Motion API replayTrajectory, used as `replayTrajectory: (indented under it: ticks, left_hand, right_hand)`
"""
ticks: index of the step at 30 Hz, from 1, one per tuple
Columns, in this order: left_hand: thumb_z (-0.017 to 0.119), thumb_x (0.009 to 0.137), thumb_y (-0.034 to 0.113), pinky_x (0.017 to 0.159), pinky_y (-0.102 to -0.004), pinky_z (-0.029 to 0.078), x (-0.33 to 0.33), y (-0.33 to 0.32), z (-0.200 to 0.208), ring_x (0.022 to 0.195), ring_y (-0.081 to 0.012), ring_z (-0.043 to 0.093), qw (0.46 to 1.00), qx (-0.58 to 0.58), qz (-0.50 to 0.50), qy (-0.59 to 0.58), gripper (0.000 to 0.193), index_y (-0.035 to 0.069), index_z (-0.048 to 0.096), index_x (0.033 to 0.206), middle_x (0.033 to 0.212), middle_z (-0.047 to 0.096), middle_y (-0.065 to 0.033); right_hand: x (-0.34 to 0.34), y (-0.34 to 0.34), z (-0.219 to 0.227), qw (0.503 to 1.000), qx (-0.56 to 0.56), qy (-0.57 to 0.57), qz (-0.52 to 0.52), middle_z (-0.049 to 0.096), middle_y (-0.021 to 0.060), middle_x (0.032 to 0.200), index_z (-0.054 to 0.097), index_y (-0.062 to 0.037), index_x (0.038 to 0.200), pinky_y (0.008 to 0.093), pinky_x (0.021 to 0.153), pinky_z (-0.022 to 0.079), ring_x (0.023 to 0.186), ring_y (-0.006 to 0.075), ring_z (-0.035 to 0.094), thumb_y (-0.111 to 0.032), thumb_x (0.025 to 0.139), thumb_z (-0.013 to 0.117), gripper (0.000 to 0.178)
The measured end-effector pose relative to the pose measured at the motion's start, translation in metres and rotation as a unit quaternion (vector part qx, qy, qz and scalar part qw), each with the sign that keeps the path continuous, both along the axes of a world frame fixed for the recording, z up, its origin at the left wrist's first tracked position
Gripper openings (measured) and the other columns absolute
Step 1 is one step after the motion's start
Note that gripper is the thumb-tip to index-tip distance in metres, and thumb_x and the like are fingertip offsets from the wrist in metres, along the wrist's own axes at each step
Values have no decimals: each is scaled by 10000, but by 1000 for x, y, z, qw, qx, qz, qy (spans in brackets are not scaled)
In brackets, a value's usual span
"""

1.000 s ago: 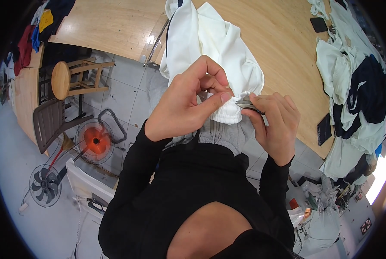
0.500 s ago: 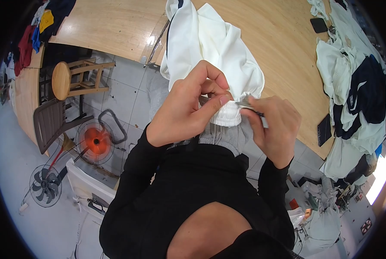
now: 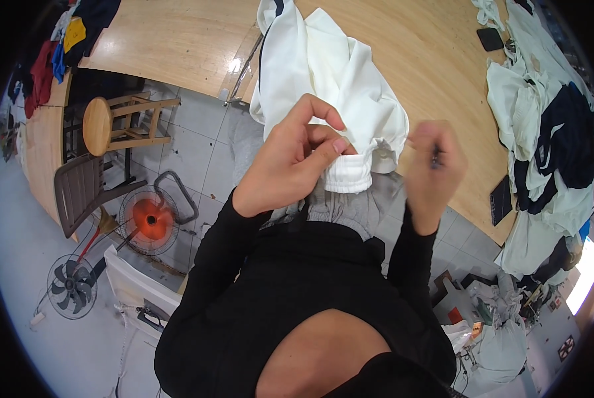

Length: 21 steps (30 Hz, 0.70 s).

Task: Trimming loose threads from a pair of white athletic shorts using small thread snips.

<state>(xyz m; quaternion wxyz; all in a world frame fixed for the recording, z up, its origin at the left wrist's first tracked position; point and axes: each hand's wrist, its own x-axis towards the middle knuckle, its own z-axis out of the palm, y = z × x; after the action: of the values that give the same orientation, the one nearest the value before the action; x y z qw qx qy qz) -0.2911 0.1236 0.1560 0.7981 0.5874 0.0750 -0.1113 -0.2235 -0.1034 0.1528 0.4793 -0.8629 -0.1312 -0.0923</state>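
Note:
A white garment (image 3: 343,73) with a dark side stripe is draped over the table edge in front of me, its gathered elastic band (image 3: 349,178) hanging above my lap. My left hand (image 3: 297,156) pinches that band between thumb and fingers. To the right of the garment, apart from it, my right hand (image 3: 436,162) is smeared by motion. Within its curled fingers shows a dark bit of the small thread snips (image 3: 436,156); their blades are hidden now, though they showed as metal earlier.
The wooden table (image 3: 436,73) spans the far side, with white and navy garments (image 3: 562,139) piled at right. A dark flat pad (image 3: 501,200) lies by its edge. On the left are a wooden stool (image 3: 98,126), a brown chair (image 3: 81,192) and an orange fan (image 3: 151,219).
My right hand has moved right and slightly up, drawing the thread snips away from the elastic band. The left hand keeps its pinch almost in the same place.

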Motion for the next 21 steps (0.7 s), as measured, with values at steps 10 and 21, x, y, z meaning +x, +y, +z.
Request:
replayTrajectory:
  ticks: [10, 21]
  left_hand:
    - [795, 921, -9, 818, -251, 555, -9, 43, -20, 1006, -127, 724, 998, 17, 40, 49, 454, 34, 477, 1242, 1041, 776, -133]
    - [717, 867, -113, 917, -300, 569, -10, 41, -26, 1085, -183, 731, 998, 17, 50, 30, 462, 54, 456, 1209, 1172, 764, -232]
  right_hand:
    - [-16, 15, -5, 975, 50, 197, 93, 773, 58, 1130, 749, -14, 1184, 241, 556, 379, 613, 56, 439, -7, 922, 766, 263]
    - [26, -24, -43, 956, 192, 222, 26, 645, -31, 876, 665, -4, 936, 240, 595, 378, 667, 49, 460, -76, 1025, 673, 115]
